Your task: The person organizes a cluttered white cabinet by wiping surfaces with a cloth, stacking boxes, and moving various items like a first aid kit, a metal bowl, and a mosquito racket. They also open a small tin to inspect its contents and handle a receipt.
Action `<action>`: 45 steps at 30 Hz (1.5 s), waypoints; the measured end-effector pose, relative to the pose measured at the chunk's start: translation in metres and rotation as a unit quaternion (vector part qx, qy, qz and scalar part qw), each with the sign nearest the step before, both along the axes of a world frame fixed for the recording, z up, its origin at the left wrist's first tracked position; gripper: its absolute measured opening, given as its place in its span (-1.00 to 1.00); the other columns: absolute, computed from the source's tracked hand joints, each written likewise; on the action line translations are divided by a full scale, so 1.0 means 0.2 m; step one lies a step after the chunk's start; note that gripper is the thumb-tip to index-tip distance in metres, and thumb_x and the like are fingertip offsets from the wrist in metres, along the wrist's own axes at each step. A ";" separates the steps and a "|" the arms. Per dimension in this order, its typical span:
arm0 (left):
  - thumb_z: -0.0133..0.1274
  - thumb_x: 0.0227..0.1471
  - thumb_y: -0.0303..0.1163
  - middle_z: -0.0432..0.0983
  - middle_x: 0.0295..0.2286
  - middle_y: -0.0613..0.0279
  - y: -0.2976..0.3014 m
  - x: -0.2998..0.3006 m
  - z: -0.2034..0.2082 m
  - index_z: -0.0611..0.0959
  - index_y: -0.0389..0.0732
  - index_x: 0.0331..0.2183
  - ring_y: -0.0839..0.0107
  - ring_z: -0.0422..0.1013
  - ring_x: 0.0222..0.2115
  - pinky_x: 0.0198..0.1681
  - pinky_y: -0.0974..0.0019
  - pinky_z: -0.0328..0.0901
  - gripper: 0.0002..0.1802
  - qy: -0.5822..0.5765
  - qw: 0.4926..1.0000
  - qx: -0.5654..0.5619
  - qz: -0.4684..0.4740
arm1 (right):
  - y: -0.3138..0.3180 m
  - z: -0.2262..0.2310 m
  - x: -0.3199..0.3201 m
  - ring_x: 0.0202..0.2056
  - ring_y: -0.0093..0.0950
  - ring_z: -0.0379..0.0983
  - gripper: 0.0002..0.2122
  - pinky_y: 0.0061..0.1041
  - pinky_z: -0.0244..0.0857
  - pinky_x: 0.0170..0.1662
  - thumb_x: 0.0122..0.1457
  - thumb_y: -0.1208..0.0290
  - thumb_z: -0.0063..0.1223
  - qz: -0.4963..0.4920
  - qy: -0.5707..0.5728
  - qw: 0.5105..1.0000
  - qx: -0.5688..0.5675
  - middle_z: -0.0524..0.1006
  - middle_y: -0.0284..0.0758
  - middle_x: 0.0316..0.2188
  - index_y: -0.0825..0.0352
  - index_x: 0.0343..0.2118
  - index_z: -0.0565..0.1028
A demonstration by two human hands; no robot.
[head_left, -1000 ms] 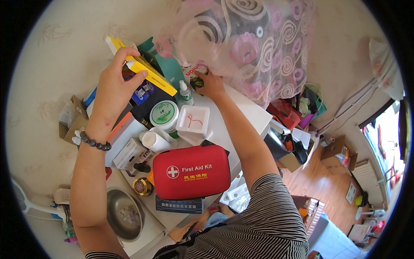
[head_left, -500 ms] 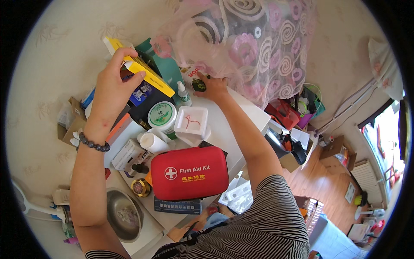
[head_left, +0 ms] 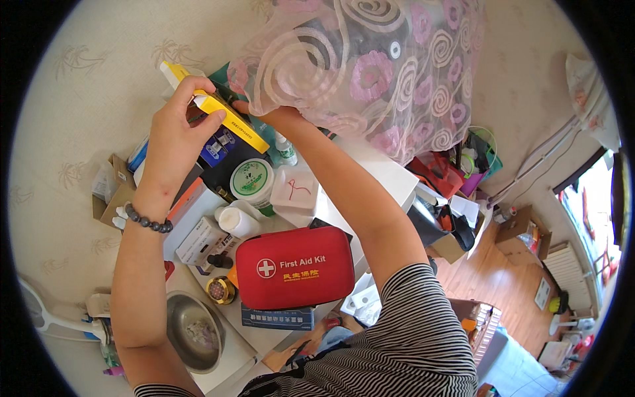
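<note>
My left hand (head_left: pixel 182 129) grips a thin yellow box (head_left: pixel 235 126) between thumb and fingers, holding it tilted above the cluttered tabletop. Behind that box, my right hand (head_left: pixel 274 118) reaches in beside a dark green box or bag (head_left: pixel 225 78). A sheer pink-and-white cloth partly covers the hand, and most of its fingers are hidden. Below its wrist stand a small clear spray bottle (head_left: pixel 286 151) and a round white tub with a green lid (head_left: pixel 252 178). A white square tray (head_left: pixel 295 192) with a red string lies beside the tub.
A red first aid case (head_left: pixel 294 268) rests on a dark blue box (head_left: pixel 278 319) nearest me. A metal bowl (head_left: pixel 193 334) sits at the lower left. White bottles (head_left: pixel 238 223) stand mid-table. The patterned sheer cloth (head_left: pixel 397 79) drapes over something large at the back.
My right hand has moved left, away from a white printed packet at the back, to behind the yellow box. The left hand keeps its hold on the box, almost unmoved.
</note>
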State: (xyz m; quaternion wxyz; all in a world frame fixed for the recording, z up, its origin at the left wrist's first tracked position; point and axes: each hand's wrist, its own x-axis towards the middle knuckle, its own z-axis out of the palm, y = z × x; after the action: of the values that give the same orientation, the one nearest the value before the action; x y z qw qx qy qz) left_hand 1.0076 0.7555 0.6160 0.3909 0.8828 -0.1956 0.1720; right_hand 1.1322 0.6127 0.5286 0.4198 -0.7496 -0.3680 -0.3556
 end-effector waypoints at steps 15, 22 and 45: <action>0.11 0.03 -0.55 0.49 -0.33 0.24 -0.12 0.07 -0.03 0.46 -0.19 -0.13 0.51 0.44 -0.30 -0.19 0.43 0.37 -0.68 -0.038 0.997 0.062 0.029 | -0.13 0.03 0.10 -0.32 -0.48 0.31 -0.84 -0.49 0.18 -0.20 0.07 0.25 0.06 -0.046 0.027 0.998 0.011 0.42 -0.46 -0.40 0.19 -0.36 0.45; 0.13 0.01 -0.46 0.55 -0.38 0.15 -0.12 0.17 -0.07 0.47 -0.18 -0.16 0.34 0.50 -0.33 -0.25 0.34 0.37 -0.69 -0.052 0.985 0.149 0.075 | -0.10 -0.03 0.09 -0.15 -0.41 0.24 -0.67 -0.44 0.10 -0.06 0.07 0.12 0.04 -0.111 0.002 0.994 -0.018 0.37 -0.37 -0.23 0.21 -0.19 0.38; 0.03 0.05 0.01 0.52 -0.23 -0.08 -0.24 0.25 -0.31 0.63 -0.43 -0.23 0.05 0.29 -0.03 0.18 -0.04 -0.08 -0.40 -0.194 0.830 0.488 0.189 | -0.17 -0.38 0.16 0.26 -0.23 0.04 -0.23 -0.33 -0.11 0.29 0.09 -0.24 -0.08 0.129 0.409 0.888 0.167 0.16 -0.14 0.25 0.27 0.22 0.20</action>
State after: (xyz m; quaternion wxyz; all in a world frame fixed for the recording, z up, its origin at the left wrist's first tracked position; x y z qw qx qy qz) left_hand 1.0567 0.7069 0.5534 -0.1768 0.9270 -0.1555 0.2920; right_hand 1.1636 0.5791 0.4531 0.6943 -0.6933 -0.1923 -0.0169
